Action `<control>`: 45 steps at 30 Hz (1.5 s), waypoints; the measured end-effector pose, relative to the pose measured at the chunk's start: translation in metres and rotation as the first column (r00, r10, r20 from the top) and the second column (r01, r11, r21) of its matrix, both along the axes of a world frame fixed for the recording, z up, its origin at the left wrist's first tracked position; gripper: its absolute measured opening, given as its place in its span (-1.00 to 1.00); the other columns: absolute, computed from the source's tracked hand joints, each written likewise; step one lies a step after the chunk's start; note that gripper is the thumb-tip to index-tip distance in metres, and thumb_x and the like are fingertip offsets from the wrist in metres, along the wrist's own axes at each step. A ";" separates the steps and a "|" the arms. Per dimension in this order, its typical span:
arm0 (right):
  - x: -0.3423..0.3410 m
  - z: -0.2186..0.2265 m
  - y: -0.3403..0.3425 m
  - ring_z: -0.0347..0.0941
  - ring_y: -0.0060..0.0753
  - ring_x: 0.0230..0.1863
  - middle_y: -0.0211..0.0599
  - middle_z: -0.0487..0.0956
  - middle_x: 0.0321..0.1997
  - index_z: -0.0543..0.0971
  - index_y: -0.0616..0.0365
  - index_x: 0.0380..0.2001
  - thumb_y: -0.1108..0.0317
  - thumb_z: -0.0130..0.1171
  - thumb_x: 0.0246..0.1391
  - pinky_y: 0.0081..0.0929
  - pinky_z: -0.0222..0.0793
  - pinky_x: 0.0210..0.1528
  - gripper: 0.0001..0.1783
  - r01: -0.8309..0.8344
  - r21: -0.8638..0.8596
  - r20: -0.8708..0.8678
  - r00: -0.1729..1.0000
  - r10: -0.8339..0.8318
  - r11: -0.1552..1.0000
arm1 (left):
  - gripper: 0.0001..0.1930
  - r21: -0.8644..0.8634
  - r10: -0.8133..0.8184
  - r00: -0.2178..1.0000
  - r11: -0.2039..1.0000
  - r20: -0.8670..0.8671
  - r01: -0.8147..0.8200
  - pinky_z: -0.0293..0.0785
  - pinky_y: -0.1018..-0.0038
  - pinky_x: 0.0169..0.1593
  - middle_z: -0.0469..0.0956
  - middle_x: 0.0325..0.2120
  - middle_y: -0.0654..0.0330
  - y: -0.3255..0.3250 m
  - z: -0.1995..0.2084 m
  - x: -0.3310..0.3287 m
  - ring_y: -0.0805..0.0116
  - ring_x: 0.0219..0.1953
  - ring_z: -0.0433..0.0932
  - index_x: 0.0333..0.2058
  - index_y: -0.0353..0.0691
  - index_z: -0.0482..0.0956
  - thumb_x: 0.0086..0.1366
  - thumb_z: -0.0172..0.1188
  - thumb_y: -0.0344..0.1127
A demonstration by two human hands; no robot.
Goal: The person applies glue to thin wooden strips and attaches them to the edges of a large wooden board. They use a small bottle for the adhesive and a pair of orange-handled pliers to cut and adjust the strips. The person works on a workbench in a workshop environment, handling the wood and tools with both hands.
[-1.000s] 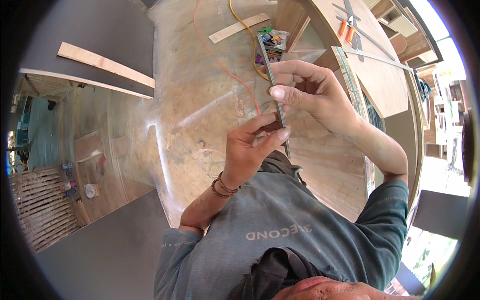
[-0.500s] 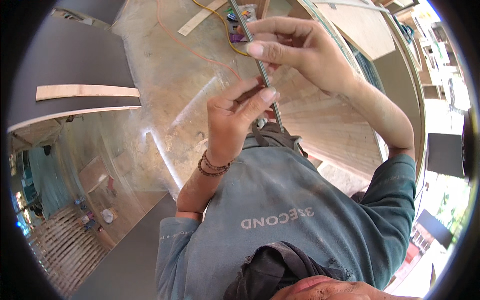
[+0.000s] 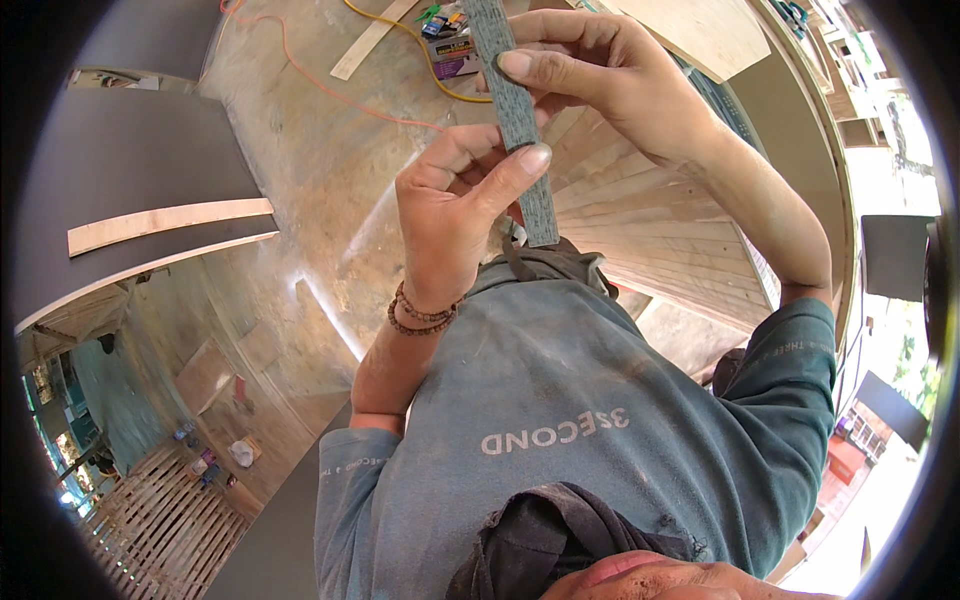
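The upper end of the grey strip (image 3: 513, 110) is running out past the top edge, while both thumbs are covering patches of its near face. Behind the strip, fingertips of the left grip (image 3: 445, 205) and right grip (image 3: 610, 80) are mostly disappearing from view. The orange cord (image 3: 345, 101) is vanishing behind the left grip; the pale board (image 3: 372, 45) is being cut by the upper edge. Small items (image 3: 205, 465) at far left are appearing too tiny to identify

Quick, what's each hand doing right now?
Left hand: closed, holding the streaked dark-grey strip nearer the body.
Right hand: closed, holding the same strip farther out.
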State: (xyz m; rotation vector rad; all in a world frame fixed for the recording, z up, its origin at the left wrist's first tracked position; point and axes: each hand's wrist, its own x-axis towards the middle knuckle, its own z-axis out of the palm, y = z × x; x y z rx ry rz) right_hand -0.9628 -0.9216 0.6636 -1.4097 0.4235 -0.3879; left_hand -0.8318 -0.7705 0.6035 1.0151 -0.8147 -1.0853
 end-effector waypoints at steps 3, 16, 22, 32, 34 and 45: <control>-0.009 0.006 -0.010 0.54 -0.67 -0.19 -0.40 0.66 -0.12 0.52 0.26 0.13 0.27 0.14 0.42 -0.62 0.47 -0.11 -0.64 -0.025 0.143 -0.062 0.997 0.034 0.989 | -0.66 0.006 -0.057 0.988 0.998 -0.145 0.059 0.58 0.59 -0.40 0.71 -0.30 0.13 -0.007 0.012 -0.006 0.52 -0.38 0.63 0.04 -0.39 0.62 0.38 0.32 -0.31; -0.029 0.002 -0.025 0.55 -0.54 0.04 -0.35 0.64 0.00 0.44 0.31 0.29 0.14 0.14 0.40 -0.42 0.44 0.14 -0.44 0.081 0.033 -0.015 0.997 -0.081 0.996 | -0.68 0.080 -0.230 0.970 0.968 -0.082 0.237 0.61 0.59 -0.36 0.72 -0.34 0.11 -0.041 0.015 -0.010 0.49 -0.30 0.68 -0.09 -0.39 0.67 0.30 0.43 -0.28; -0.027 0.007 -0.030 0.56 -0.57 -0.03 -0.31 0.66 -0.04 0.45 0.27 0.25 0.27 0.16 0.40 -0.55 0.48 0.05 -0.54 0.085 0.196 -0.014 0.996 -0.084 0.977 | -0.71 0.098 -0.164 0.986 0.982 -0.006 0.164 0.60 0.61 -0.40 0.71 -0.39 0.16 -0.049 0.014 -0.012 0.51 -0.37 0.67 -0.15 -0.38 0.69 0.26 0.47 -0.30; -0.030 -0.010 -0.050 0.55 -0.58 -0.02 -0.33 0.66 -0.04 0.47 0.27 0.23 0.31 0.20 0.37 -0.57 0.48 0.04 -0.55 -0.002 0.134 0.090 0.996 -0.010 0.991 | -0.72 0.100 -0.116 0.991 0.989 0.071 0.108 0.55 0.64 -0.35 0.71 -0.40 0.19 -0.057 0.014 -0.017 0.60 -0.39 0.63 -0.16 -0.38 0.71 0.24 0.49 -0.33; -0.030 -0.008 -0.050 0.55 -0.58 -0.01 -0.35 0.65 -0.04 0.47 0.26 0.25 0.26 0.20 0.36 -0.56 0.45 0.05 -0.52 0.025 0.005 0.055 0.998 -0.025 1.000 | -0.72 0.098 -0.110 0.988 0.990 0.104 0.100 0.55 0.65 -0.33 0.71 -0.40 0.20 -0.058 0.014 -0.018 0.60 -0.38 0.62 -0.16 -0.40 0.70 0.23 0.49 -0.35; -0.036 0.007 -0.042 0.60 -0.56 0.02 -0.30 0.69 -0.07 0.52 0.26 0.22 0.24 0.26 0.33 -0.57 0.45 -0.04 -0.52 0.139 -0.195 -0.034 0.988 -0.148 0.971 | -0.73 0.120 -0.071 0.977 0.992 0.203 0.047 0.61 0.58 -0.12 0.72 -0.27 0.17 -0.065 0.001 -0.022 0.50 -0.24 0.66 -0.09 -0.43 0.69 0.24 0.42 -0.51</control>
